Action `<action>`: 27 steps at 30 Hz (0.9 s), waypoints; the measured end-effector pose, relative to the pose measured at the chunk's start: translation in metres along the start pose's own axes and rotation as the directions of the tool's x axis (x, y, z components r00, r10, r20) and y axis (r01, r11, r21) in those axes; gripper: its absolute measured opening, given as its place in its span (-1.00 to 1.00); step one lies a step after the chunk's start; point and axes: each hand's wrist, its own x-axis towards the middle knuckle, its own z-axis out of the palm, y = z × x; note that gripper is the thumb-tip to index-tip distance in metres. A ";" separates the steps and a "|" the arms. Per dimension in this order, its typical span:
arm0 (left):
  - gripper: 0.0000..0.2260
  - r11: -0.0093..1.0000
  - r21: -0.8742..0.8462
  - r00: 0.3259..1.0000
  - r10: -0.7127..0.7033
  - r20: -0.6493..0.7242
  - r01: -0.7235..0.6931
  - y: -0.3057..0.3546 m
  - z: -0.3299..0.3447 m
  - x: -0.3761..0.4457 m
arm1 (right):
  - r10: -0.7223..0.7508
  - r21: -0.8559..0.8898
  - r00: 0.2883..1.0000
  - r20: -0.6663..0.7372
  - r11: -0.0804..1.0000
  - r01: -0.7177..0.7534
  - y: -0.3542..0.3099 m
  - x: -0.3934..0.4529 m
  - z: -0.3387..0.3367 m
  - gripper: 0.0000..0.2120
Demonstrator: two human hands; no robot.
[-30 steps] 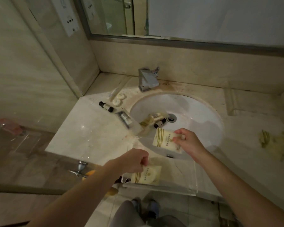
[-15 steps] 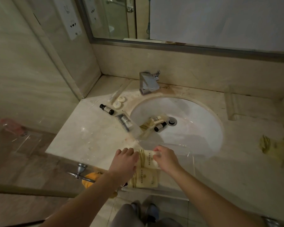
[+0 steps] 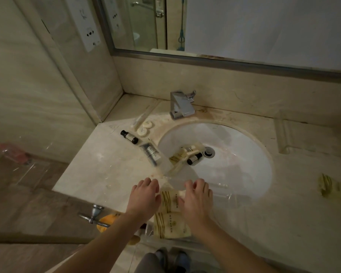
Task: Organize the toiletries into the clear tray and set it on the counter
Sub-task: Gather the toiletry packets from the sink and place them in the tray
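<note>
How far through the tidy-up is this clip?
Early. Two cream packets lie in the clear tray, both hands, left and right, settling them. Left: bottles and soaps on the counter, more in the sink.

Single head view, looking steeply down over counter (image 3: 98, 170) edge at sink (image 3: 234, 154); mirror (image 3: 244, 26) at top.

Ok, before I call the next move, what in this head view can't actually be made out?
- Clear tray: transparent, so its outline and depth barely show; both hands cover its left part.
- Upper cream packet: partly under the right hand; its print is too small and blurred to read.
- Left hand: fingers curl down, contact underneath hidden.
- Sink bottle: label too small.
- Yellow object at right: dim, unidentifiable.
</note>
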 end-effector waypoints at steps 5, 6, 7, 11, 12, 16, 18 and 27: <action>-0.93 0.990 -0.118 0.996 -0.076 -0.047 0.070 0.003 -0.002 0.022 | 0.046 0.137 0.996 -0.073 0.990 -0.035 0.018 0.007 -0.012 -0.71; -0.94 0.981 -0.162 0.992 -0.113 -0.055 0.103 0.005 -0.004 0.027 | 0.054 0.180 0.995 -0.085 0.983 -0.038 0.022 0.009 -0.014 -0.76; -0.94 0.970 -0.201 0.987 -0.150 -0.058 0.136 0.007 -0.005 0.033 | 0.066 0.215 0.993 -0.102 0.976 -0.043 0.025 0.011 -0.016 -0.80; -0.95 0.880 -0.373 0.948 -0.317 -0.001 0.294 0.008 -0.013 0.056 | 0.181 0.331 0.971 -0.153 0.936 -0.122 0.040 0.022 -0.026 -0.88; -0.96 0.849 -0.414 0.934 -0.357 0.011 0.329 0.007 -0.014 0.061 | 0.202 0.347 0.969 -0.139 0.927 -0.143 0.043 0.026 -0.028 -0.89; -0.94 0.741 -0.518 0.873 -0.487 0.025 0.428 0.001 -0.019 0.076 | 0.311 0.412 0.947 -0.075 0.875 -0.255 0.057 0.043 -0.036 -0.92; -0.93 0.674 -0.567 0.834 -0.550 0.043 0.474 -0.003 -0.021 0.082 | 0.355 0.448 0.933 -0.058 0.844 -0.293 0.064 0.052 -0.039 -0.93; -0.93 0.469 -0.677 0.701 -0.706 0.099 0.567 -0.031 -0.021 0.097 | 0.399 0.535 0.914 0.074 0.758 -0.374 0.071 0.088 -0.037 -0.94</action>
